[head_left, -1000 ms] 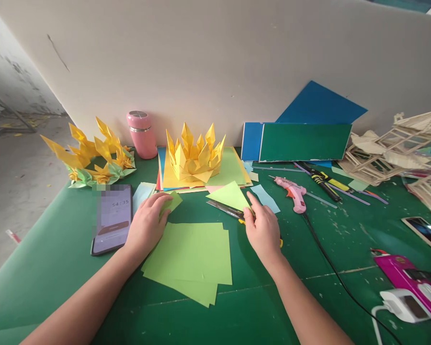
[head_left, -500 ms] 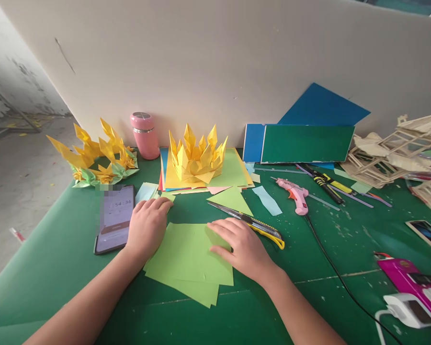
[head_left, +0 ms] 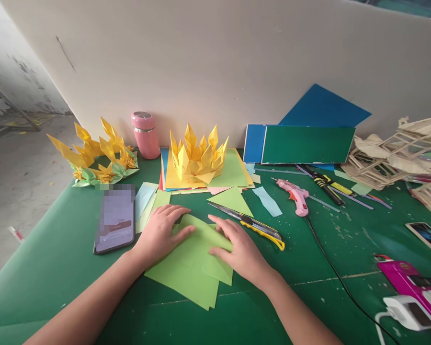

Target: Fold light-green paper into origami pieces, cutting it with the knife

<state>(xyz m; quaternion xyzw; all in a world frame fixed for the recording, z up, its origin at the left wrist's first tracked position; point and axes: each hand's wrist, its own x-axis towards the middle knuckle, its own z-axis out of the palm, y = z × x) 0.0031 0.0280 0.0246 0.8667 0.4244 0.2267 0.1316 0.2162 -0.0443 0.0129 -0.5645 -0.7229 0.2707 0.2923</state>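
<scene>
Several light green paper sheets point(head_left: 187, 268) lie loosely overlapped on the table before me, their edges askew. My left hand point(head_left: 161, 232) rests at their upper left, its fingers stretched out and its thumb apart over the top sheet. Along the right edge is my right hand point(head_left: 237, 242), thumb and fingers spread, touching the paper; part of that edge is hidden beneath it. A utility knife point(head_left: 249, 220) and yellow-handled scissors point(head_left: 269, 235) lie just beyond my right hand. Left of my left hand sits a phone point(head_left: 117, 223), beside pale blue and green paper pieces point(head_left: 143, 201).
A yellow folded-paper crown point(head_left: 199, 160) stands on stacked coloured paper at the back, with another crown point(head_left: 100, 158) at left. A pink bottle point(head_left: 144, 136) stands between them. To the right are a pink glue gun point(head_left: 296, 196) with its cord, pliers point(head_left: 323, 184) and a wooden stick model point(head_left: 384, 153).
My left hand has moved right and nearer, from the small paper pieces onto the green sheets. The top sheet has turned, one corner now pointing away. My right hand has barely moved.
</scene>
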